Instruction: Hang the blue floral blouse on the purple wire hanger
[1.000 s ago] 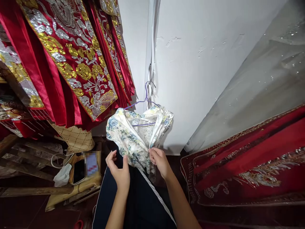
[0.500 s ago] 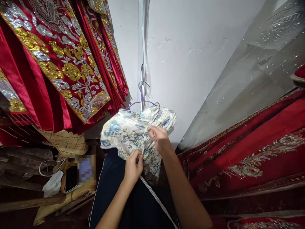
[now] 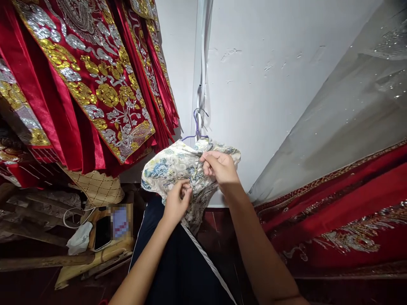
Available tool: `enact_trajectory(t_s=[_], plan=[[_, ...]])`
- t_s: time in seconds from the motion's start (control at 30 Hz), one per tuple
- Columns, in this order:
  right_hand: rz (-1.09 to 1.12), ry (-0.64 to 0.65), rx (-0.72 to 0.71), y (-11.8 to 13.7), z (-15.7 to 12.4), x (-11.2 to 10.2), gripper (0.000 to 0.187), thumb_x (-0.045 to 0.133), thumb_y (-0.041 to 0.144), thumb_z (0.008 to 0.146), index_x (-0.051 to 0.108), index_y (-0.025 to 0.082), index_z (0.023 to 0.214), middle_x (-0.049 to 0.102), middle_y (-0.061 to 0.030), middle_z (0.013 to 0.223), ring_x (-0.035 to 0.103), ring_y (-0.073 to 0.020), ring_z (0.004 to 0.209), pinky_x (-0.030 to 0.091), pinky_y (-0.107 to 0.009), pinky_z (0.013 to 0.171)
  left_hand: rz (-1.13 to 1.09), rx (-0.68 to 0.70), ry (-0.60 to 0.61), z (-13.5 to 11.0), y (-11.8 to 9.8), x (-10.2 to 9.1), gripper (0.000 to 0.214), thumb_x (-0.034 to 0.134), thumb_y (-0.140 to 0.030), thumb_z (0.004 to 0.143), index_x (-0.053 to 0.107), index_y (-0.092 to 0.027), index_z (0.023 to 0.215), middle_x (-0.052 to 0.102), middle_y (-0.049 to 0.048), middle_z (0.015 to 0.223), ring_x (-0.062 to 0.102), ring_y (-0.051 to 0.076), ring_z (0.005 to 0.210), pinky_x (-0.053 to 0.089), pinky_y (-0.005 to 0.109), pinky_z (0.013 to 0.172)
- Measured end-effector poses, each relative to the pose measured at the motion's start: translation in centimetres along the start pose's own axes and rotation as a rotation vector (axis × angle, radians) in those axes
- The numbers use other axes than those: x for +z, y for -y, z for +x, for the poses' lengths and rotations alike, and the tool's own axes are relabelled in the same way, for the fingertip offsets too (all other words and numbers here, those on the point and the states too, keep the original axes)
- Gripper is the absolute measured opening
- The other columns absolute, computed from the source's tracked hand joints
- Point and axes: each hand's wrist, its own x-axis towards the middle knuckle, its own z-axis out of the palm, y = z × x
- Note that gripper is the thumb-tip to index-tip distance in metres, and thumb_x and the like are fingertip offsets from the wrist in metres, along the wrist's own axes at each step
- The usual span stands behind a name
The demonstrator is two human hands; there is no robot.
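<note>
A cream garment with a blue and yellow floral print [image 3: 171,165] hangs on a purple hanger [image 3: 196,123] in front of me. Near its collar, my right hand [image 3: 220,166] is closed, thumb and fingertips pinching the cloth at the front opening. Lower on the same front edge, my left hand [image 3: 178,197] pinches the fabric between thumb and curled fingers. Both hands partly cover the cloth, and any fastening there is too small to make out.
Red embroidered garments [image 3: 108,93] hang at the left. Red beaded cloth [image 3: 343,203] and a sheer sparkling fabric [image 3: 333,110] fill the right. A bamboo chair [image 3: 111,254] at lower left bears a phone [image 3: 103,233] and a white crumpled item [image 3: 79,238]. Behind stands a white wall [image 3: 254,97].
The view has shifted so things sit further right. Both hands have moved up along the front edge of the garment, still pinching, and the cloth has bunched and swung slightly.
</note>
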Motion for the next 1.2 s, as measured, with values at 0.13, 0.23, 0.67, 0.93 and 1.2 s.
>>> enact_trajectory(t_s=[0.13, 0.23, 0.67, 0.93, 1.2], plan=[[-0.065, 0.031, -0.033, 1.7, -1.3, 0.2, 0.025, 0.059, 0.035, 0.087, 0.064, 0.017, 0.070, 0.054, 0.0020, 0.044, 0.040, -0.0083, 0.040, 0.028, -0.022, 0.043, 0.011, 0.193, -0.198, 2.8, -4.3, -1.3, 0.019, 0.056, -0.031, 0.095, 0.071, -0.020, 0.093, 0.069, 0.0052, 0.089, 0.062, 0.019, 0.086, 0.044, 0.029, 0.083], [-0.071, 0.051, -0.071, 2.7, -1.9, 0.4, 0.024, 0.058, 0.034, 0.087, 0.064, 0.017, 0.072, 0.055, 0.0020, 0.046, 0.043, -0.0091, 0.041, 0.030, -0.023, 0.045, -0.052, 0.206, -0.288, 2.7, -5.7, -1.6, 0.023, 0.059, -0.033, 0.094, 0.062, -0.019, 0.076, 0.063, 0.0014, 0.070, 0.059, 0.015, 0.068, 0.045, 0.027, 0.071], [-0.096, 0.027, 0.032, -0.3, -1.1, 0.1, 0.026, 0.057, 0.035, 0.085, 0.060, 0.017, 0.067, 0.050, 0.0033, 0.041, 0.039, -0.0083, 0.039, 0.029, -0.022, 0.044, -0.343, 0.158, -0.236, 3.9, -6.6, -1.6, 0.051, 0.058, -0.036, 0.097, 0.038, -0.027, 0.143, 0.064, 0.0057, 0.103, 0.060, 0.012, 0.074, 0.052, 0.027, 0.070], [-0.091, 0.145, -0.002, 0.6, -1.5, 0.6, 0.025, 0.056, 0.032, 0.087, 0.059, 0.017, 0.066, 0.044, 0.0050, 0.039, 0.034, -0.0073, 0.039, 0.024, -0.022, 0.044, 0.030, 0.358, -0.197, 5.0, -7.2, -2.1, 0.021, 0.051, -0.031, 0.100, 0.067, -0.018, 0.096, 0.066, 0.0051, 0.088, 0.061, 0.016, 0.082, 0.047, 0.028, 0.074], [-0.218, 0.105, -0.024, -5.4, -0.5, 1.2, 0.025, 0.056, 0.035, 0.086, 0.058, 0.018, 0.067, 0.043, 0.0039, 0.051, 0.034, -0.0088, 0.045, 0.021, -0.025, 0.045, -0.113, 0.341, -0.522, 6.5, -8.9, -4.8, 0.019, 0.056, -0.030, 0.097, 0.064, -0.017, 0.086, 0.061, 0.0006, 0.078, 0.057, 0.012, 0.073, 0.044, 0.023, 0.070]])
